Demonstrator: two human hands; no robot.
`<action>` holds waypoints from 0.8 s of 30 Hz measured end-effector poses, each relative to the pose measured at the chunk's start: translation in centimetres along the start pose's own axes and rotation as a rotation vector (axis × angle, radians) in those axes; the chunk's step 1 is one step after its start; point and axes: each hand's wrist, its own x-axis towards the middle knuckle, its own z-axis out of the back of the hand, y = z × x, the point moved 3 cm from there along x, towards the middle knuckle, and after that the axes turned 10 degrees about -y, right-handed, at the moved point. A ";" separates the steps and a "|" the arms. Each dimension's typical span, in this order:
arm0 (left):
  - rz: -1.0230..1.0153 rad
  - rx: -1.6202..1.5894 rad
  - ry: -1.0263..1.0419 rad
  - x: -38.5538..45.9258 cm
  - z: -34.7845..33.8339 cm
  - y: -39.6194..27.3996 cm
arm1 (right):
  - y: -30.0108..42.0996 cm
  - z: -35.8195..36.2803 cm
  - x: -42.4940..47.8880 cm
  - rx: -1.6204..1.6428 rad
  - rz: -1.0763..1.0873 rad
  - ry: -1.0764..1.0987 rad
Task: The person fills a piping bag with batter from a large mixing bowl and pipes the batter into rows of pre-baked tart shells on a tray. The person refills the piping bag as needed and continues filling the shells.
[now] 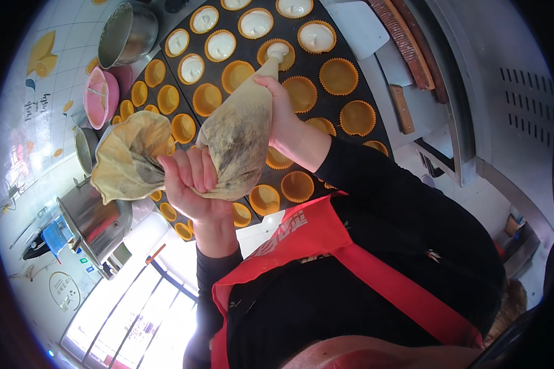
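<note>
A stained cloth piping bag [240,133] slants across the view. My left hand [191,184] is closed round its gathered neck, with the loose, wide end [129,157] spreading out to the left. My right hand [284,110] holds the lower part of the bag near its tip. The tip is over an orange fluted baking cup [287,62], where a white, creamy mixture [277,50] lies. Several cups farther off hold the same white mixture, such as one cup [316,38]; nearer ones, such as another cup [338,76], show none. The cups sit in dark baking trays [304,64].
Right of the trays lie a white scraper sheet [358,27], a wooden-handled blade [401,108] and a long reddish-brown ribbed piece [404,41]. To the left stand a metal bowl [128,34], a pink bowl [101,97] and a large steel pot [94,221].
</note>
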 end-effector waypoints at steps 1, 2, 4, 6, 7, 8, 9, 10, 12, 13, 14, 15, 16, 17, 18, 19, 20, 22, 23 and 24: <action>0.035 -0.027 -0.021 0.1 0.1 0.2 | 0.0 0.0 0.0 0.011 -0.012 0.003; 0.042 -0.022 -0.025 0.2 0.1 0.3 | -0.1 0.1 0.1 0.019 -0.025 0.001; 0.072 -0.019 -0.029 0.5 0.1 0.6 | 0.1 0.1 0.0 0.018 -0.016 -0.010; 0.102 -0.044 -0.018 0.7 0.1 0.9 | 0.2 0.2 -0.2 0.014 -0.015 -0.025; 0.126 -0.063 -0.010 0.8 0.2 1.1 | 0.3 0.1 -0.2 0.011 -0.017 -0.033; 0.128 -0.061 -0.003 0.8 0.2 1.1 | 0.3 0.2 -0.3 0.007 -0.012 -0.044; 0.137 -0.065 0.004 0.8 0.2 1.2 | 0.3 0.1 -0.3 0.001 -0.014 -0.037; 0.149 -0.078 0.008 0.8 0.2 1.2 | 0.3 0.1 -0.3 -0.006 -0.010 -0.034; 0.145 -0.063 0.000 0.8 0.3 1.2 | 0.2 0.2 -0.3 -0.018 -0.007 -0.034; 0.151 -0.060 0.009 0.7 0.3 1.3 | 0.1 0.3 -0.3 -0.023 -0.008 -0.038; 0.155 -0.067 0.004 0.7 0.3 1.3 | 0.1 0.3 -0.2 -0.028 -0.008 -0.040; 0.164 -0.076 0.015 0.6 0.3 1.3 | 0.0 0.4 -0.3 -0.031 -0.005 -0.029; 0.175 -0.089 0.021 0.6 0.2 1.2 | 0.0 0.3 -0.3 -0.034 -0.002 -0.017; 0.164 -0.065 0.029 0.4 0.2 1.1 | -0.1 0.2 -0.4 -0.041 0.006 -0.004; 0.155 -0.046 0.032 0.2 0.2 0.9 | -0.1 0.0 -0.5 -0.029 0.005 0.017; 0.154 -0.021 0.059 -0.1 0.1 0.6 | -0.1 -0.4 -0.7 -0.022 0.010 0.039; 0.039 0.039 0.067 -0.5 0.2 -0.1 | -0.2 -0.5 -0.8 -0.020 0.006 -0.025; -0.176 0.173 0.123 -1.7 0.3 -1.9 | -0.3 -1.6 -1.3 0.011 0.001 0.001; -0.263 0.185 0.174 -2.0 0.4 -3.0 | -0.5 -2.2 -1.6 0.027 -0.003 0.023; -0.338 0.202 0.149 -2.8 0.7 -3.9 | -0.6 -2.9 -1.8 0.019 0.021 0.038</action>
